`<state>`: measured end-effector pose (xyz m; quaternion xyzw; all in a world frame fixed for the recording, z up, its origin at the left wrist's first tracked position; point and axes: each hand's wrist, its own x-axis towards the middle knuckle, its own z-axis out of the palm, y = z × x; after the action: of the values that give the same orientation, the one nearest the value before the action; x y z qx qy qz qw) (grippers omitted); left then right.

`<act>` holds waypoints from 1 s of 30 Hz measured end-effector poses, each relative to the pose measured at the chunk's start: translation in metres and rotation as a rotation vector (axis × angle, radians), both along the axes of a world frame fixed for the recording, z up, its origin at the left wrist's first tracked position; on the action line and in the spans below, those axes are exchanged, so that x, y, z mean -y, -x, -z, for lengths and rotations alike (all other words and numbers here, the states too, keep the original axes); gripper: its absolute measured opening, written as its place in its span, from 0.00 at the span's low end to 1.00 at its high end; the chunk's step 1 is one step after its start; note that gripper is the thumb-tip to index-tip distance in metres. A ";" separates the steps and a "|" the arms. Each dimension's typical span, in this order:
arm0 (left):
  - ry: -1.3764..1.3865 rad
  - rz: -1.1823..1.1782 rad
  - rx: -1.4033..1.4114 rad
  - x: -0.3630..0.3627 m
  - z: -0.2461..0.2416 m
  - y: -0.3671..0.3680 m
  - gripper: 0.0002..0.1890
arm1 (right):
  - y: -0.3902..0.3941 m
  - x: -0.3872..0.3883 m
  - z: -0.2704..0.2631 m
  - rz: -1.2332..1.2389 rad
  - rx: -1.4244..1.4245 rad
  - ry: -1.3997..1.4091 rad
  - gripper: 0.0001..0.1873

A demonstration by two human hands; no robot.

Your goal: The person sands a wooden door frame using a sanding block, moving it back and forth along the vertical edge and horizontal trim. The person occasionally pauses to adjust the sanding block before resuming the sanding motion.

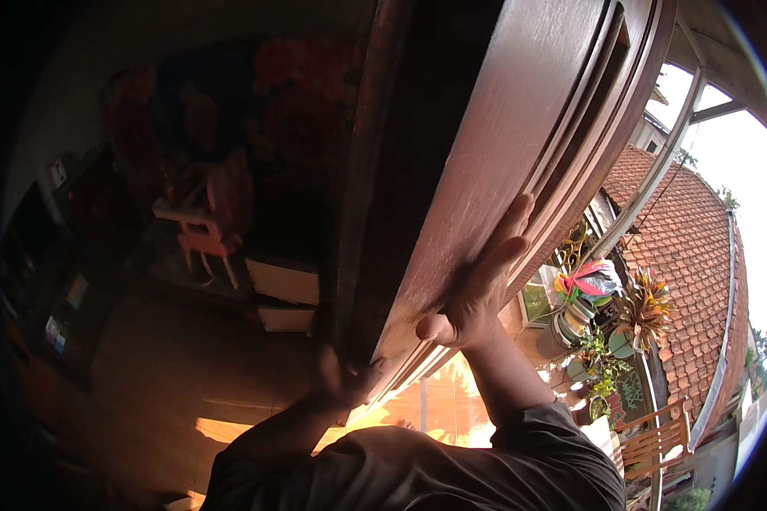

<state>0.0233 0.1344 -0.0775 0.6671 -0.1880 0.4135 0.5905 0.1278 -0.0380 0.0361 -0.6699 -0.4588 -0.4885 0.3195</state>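
A dark brown wooden door or frame member [479,160] rises in front of me, leaning across the view, with grooved moulding along its right side. My right hand [482,294] presses against its sunlit face, thumb spread away from the fingers and nothing held. Lower down, in shadow, my left hand [351,377] is at the bottom of the visible wood. Its thumb touches the lit face, while its blurred fingers lie on the dark side. Whether those fingers grip the edge cannot be made out.
A dim room on the left holds a small chair [204,223], pale boxes [284,287] and a dark cabinet [64,326]. Outside on the right stand potted plants [604,364], stacked buckets [562,332] and a wooden bench [655,437], before a tiled roof [677,255].
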 end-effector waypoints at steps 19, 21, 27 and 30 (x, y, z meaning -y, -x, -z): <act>-0.208 -0.042 0.099 -0.015 -0.009 -0.003 0.44 | 0.045 -0.019 0.043 0.050 0.041 0.013 0.67; -0.175 -0.034 0.079 -0.011 -0.004 -0.003 0.43 | 0.018 -0.002 0.002 0.183 0.031 0.076 0.68; 0.057 0.136 -0.230 0.002 0.006 0.009 0.45 | -0.006 0.005 -0.059 0.125 0.172 -0.033 0.68; -0.116 0.012 0.030 -0.004 -0.003 0.000 0.46 | 0.041 -0.019 0.011 0.028 0.084 -0.044 0.67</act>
<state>0.0229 0.1389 -0.0746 0.6927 -0.2244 0.4081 0.5507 0.0871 -0.0187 0.0248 -0.6479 -0.4518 -0.5305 0.3077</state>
